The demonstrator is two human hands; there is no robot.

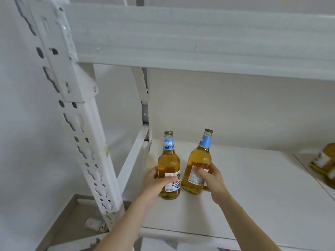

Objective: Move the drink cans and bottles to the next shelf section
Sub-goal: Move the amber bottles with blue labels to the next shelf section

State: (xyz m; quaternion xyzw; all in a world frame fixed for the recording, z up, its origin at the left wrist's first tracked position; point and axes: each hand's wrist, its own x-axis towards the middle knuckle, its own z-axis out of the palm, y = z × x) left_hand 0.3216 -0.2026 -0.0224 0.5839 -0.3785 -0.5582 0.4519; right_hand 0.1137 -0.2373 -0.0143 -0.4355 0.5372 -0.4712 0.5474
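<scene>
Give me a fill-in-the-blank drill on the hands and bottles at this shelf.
1. The left hand and the right hand each grip one ____ of amber drink.
2. The right bottle is not upright but ____, its cap leaning to the right.
3. The left bottle stands ____ on the white shelf.
4. The neck labels on both are ____ in colour.

Missing words: bottle; tilted; upright; blue.

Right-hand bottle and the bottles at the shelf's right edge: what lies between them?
Head view: only bare white shelf board, crossed by a thin seam, lies between the bottle in the right hand and the right-edge bottles.
</scene>
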